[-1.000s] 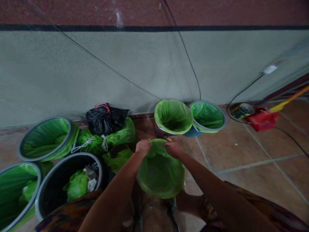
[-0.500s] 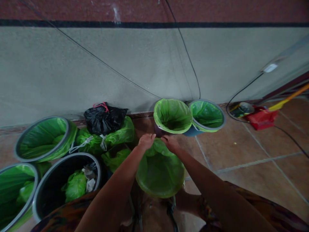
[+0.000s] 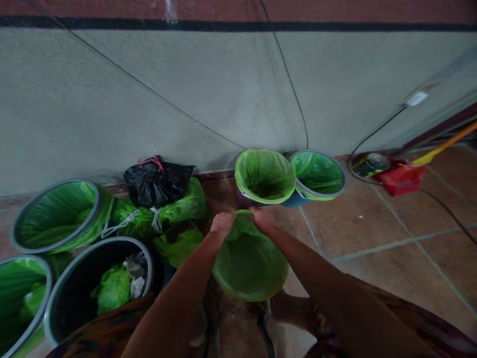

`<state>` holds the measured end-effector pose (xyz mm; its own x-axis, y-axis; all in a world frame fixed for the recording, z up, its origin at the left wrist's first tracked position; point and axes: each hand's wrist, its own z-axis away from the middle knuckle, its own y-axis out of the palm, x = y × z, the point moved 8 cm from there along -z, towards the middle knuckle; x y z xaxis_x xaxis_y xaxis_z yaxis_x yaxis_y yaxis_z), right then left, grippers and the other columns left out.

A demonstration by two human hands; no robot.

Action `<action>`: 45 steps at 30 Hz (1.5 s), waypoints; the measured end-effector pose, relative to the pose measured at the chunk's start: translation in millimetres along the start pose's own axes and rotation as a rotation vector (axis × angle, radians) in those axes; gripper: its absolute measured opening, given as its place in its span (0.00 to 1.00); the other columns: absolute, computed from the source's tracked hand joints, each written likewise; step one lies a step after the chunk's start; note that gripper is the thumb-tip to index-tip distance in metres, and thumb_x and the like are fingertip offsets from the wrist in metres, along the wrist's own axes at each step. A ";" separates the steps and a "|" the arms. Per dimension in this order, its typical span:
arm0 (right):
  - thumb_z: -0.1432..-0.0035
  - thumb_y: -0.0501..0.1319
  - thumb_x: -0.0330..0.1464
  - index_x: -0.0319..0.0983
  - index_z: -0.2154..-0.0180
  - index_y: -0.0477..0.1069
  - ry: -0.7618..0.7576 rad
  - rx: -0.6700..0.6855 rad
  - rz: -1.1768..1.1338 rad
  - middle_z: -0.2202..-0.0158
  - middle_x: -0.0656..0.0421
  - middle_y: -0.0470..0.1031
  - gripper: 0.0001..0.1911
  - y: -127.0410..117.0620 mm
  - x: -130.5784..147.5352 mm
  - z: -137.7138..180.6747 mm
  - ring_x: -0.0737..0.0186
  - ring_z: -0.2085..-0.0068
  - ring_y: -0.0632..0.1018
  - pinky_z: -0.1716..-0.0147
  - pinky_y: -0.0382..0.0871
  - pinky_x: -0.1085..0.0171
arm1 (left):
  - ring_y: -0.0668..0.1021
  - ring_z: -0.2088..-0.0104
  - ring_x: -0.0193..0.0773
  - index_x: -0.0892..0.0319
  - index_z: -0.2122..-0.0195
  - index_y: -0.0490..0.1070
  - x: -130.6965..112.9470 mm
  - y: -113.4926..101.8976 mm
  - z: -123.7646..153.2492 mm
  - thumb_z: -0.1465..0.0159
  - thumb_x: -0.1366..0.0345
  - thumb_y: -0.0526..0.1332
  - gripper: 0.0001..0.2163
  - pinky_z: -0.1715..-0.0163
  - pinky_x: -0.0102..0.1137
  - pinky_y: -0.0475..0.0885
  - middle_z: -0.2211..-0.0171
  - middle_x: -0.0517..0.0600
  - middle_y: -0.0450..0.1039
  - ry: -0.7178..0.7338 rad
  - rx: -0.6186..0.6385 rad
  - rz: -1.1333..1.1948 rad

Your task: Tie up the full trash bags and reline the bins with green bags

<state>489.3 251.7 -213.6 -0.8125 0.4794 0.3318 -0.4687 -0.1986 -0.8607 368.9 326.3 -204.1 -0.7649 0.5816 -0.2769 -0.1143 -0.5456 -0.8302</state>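
Observation:
A small bin lined with a green plastic bag (image 3: 250, 266) stands on the tiled floor right in front of me. My left hand (image 3: 222, 223) and my right hand (image 3: 263, 220) are both closed on the far edge of that green bag, pinching the plastic at the bin's rim. Both forearms reach forward over the bin. Just beyond my hands stand two more bins with green liners, one (image 3: 264, 176) close to my fingers and another, blue-grey one (image 3: 318, 173) to its right.
Tied green bags (image 3: 156, 215) and a black bag (image 3: 156, 179) lie against the grey wall (image 3: 149, 114) at left. Three large grey-rimmed bins (image 3: 55, 214) with green liners stand at far left. A red dustpan (image 3: 402, 179) and cables lie at right.
My hands have drawn closer together on the bag's far edge and lifted it slightly. The view has tilted a little downward.

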 end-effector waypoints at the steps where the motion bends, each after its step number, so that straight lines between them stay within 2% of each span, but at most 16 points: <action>1: 0.35 0.54 0.39 0.38 0.50 0.71 -0.007 0.002 0.016 0.53 0.49 0.78 0.17 -3.0 3.9 -2.1 0.53 0.54 0.78 0.56 0.67 0.61 | 0.79 0.53 0.42 0.59 0.49 0.68 4.0 0.3 4.4 0.30 0.58 0.48 0.16 0.53 0.32 0.70 0.56 0.57 0.77 -0.022 -0.018 -0.002; 3: 0.38 0.57 0.37 0.38 0.48 0.69 -0.030 -0.019 0.028 0.50 0.48 0.76 0.18 -9.1 10.5 -4.3 0.53 0.51 0.77 0.53 0.66 0.61 | 0.79 0.55 0.43 0.60 0.50 0.67 18.5 0.3 18.0 0.30 0.59 0.47 0.16 0.56 0.32 0.71 0.57 0.58 0.77 -0.096 -0.069 0.003; 5: 0.41 0.61 0.38 0.37 0.44 0.66 -0.067 -0.065 0.015 0.47 0.47 0.74 0.24 -13.7 14.0 -2.5 0.52 0.48 0.75 0.49 0.65 0.60 | 0.80 0.56 0.44 0.60 0.51 0.67 39.8 -0.2 36.8 0.29 0.60 0.45 0.16 0.58 0.33 0.71 0.58 0.59 0.78 -0.208 -0.118 0.015; 10: 0.46 0.65 0.39 0.33 0.40 0.60 -0.104 -0.162 -0.078 0.42 0.43 0.68 0.35 -13.4 2.6 14.1 0.50 0.42 0.71 0.43 0.62 0.57 | 0.80 0.57 0.48 0.60 0.54 0.68 85.0 6.7 92.8 0.29 0.58 0.43 0.18 0.60 0.36 0.71 0.60 0.60 0.78 -0.498 -0.167 0.085; 12: 0.45 0.64 0.40 0.32 0.39 0.58 -0.085 -0.174 -0.117 0.41 0.42 0.67 0.37 -11.5 -3.6 18.9 0.50 0.41 0.69 0.42 0.61 0.56 | 0.80 0.57 0.47 0.60 0.54 0.69 90.3 19.3 114.3 0.30 0.58 0.44 0.17 0.61 0.36 0.71 0.60 0.60 0.78 -0.589 -0.143 0.139; 15: 0.43 0.62 0.41 0.30 0.38 0.58 -0.062 -0.171 -0.136 0.40 0.42 0.66 0.36 -11.7 -3.9 21.4 0.50 0.40 0.69 0.42 0.61 0.56 | 0.80 0.57 0.46 0.61 0.53 0.68 85.7 40.2 140.4 0.30 0.58 0.47 0.16 0.60 0.36 0.72 0.59 0.60 0.78 -0.658 -0.135 0.224; 18: 0.39 0.59 0.40 0.31 0.40 0.61 -0.072 -0.161 -0.145 0.41 0.44 0.68 0.30 -17.2 6.6 19.1 0.52 0.41 0.70 0.42 0.61 0.58 | 0.77 0.51 0.49 0.65 0.46 0.65 79.5 33.9 151.5 0.32 0.56 0.51 0.20 0.56 0.37 0.72 0.51 0.64 0.74 -0.652 -0.305 0.245; 20: 0.36 0.55 0.39 0.33 0.42 0.65 -0.063 -0.151 -0.166 0.43 0.47 0.71 0.24 -21.7 12.3 15.0 0.55 0.43 0.71 0.43 0.61 0.60 | 0.74 0.47 0.50 0.66 0.43 0.62 77.7 15.2 144.2 0.32 0.55 0.51 0.23 0.52 0.38 0.70 0.47 0.65 0.70 -0.604 -0.425 0.265; 23: 0.33 0.51 0.37 0.34 0.45 0.69 -0.016 -0.139 -0.193 0.46 0.48 0.74 0.21 -25.9 13.5 6.5 0.57 0.46 0.74 0.45 0.63 0.62 | 0.72 0.44 0.46 0.63 0.44 0.66 72.9 -17.4 107.5 0.31 0.59 0.48 0.20 0.45 0.37 0.66 0.45 0.61 0.71 -0.447 -0.473 0.337; 26: 0.34 0.53 0.36 0.34 0.48 0.72 0.019 -0.109 -0.187 0.49 0.49 0.76 0.19 -23.8 9.6 -1.4 0.57 0.48 0.75 0.48 0.64 0.64 | 0.74 0.46 0.43 0.63 0.47 0.70 62.9 -32.6 62.2 0.31 0.63 0.48 0.18 0.46 0.33 0.66 0.47 0.58 0.73 -0.299 -0.363 0.392; 29: 0.35 0.53 0.33 0.35 0.54 0.77 0.040 -0.041 -0.189 0.53 0.51 0.78 0.16 -15.9 4.3 -6.6 0.59 0.52 0.77 0.53 0.66 0.65 | 0.78 0.52 0.41 0.61 0.51 0.74 51.1 -26.1 34.6 0.32 0.65 0.50 0.15 0.51 0.31 0.68 0.51 0.57 0.77 -0.206 -0.241 0.396; 33: 0.39 0.56 0.31 0.37 0.61 0.79 0.080 -0.045 -0.266 0.57 0.54 0.80 0.13 -12.0 -5.5 -9.6 0.61 0.57 0.78 0.58 0.67 0.67 | 0.79 0.56 0.39 0.59 0.54 0.75 47.0 -10.4 29.3 0.34 0.67 0.54 0.12 0.54 0.29 0.69 0.55 0.55 0.79 -0.170 -0.242 0.416; 36: 0.41 0.56 0.28 0.38 0.64 0.78 0.103 -0.123 -0.270 0.61 0.56 0.80 0.11 -13.6 -13.2 -7.2 0.62 0.60 0.77 0.60 0.66 0.67 | 0.79 0.57 0.39 0.59 0.55 0.75 51.4 -4.4 34.4 0.35 0.67 0.56 0.11 0.56 0.29 0.69 0.57 0.54 0.79 -0.186 -0.312 0.445; 39: 0.41 0.54 0.26 0.38 0.65 0.76 0.108 -0.256 -0.211 0.63 0.55 0.79 0.11 -17.4 -18.8 1.8 0.61 0.61 0.76 0.61 0.65 0.66 | 0.79 0.58 0.38 0.59 0.57 0.73 56.2 -2.5 38.2 0.35 0.68 0.57 0.08 0.57 0.29 0.68 0.59 0.52 0.79 -0.210 -0.378 0.486; 42: 0.40 0.52 0.26 0.37 0.65 0.74 0.047 -0.361 -0.191 0.63 0.53 0.77 0.11 -18.8 -17.3 13.3 0.60 0.60 0.75 0.59 0.65 0.65 | 0.79 0.61 0.36 0.58 0.61 0.71 57.6 -1.5 38.6 0.36 0.69 0.57 0.05 0.60 0.28 0.68 0.63 0.51 0.79 -0.211 -0.394 0.486; 45: 0.38 0.52 0.30 0.37 0.62 0.72 0.000 -0.389 -0.220 0.63 0.53 0.77 0.11 -17.2 -14.9 20.9 0.60 0.60 0.76 0.59 0.65 0.64 | 0.78 0.63 0.35 0.58 0.63 0.70 56.6 -2.5 38.3 0.35 0.69 0.55 0.05 0.60 0.27 0.67 0.64 0.49 0.78 -0.193 -0.392 0.469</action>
<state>502.2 230.2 -195.6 -0.7084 0.4739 0.5231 -0.4650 0.2444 -0.8509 301.7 337.5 -199.2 -0.7818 0.1959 -0.5919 0.4724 -0.4336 -0.7674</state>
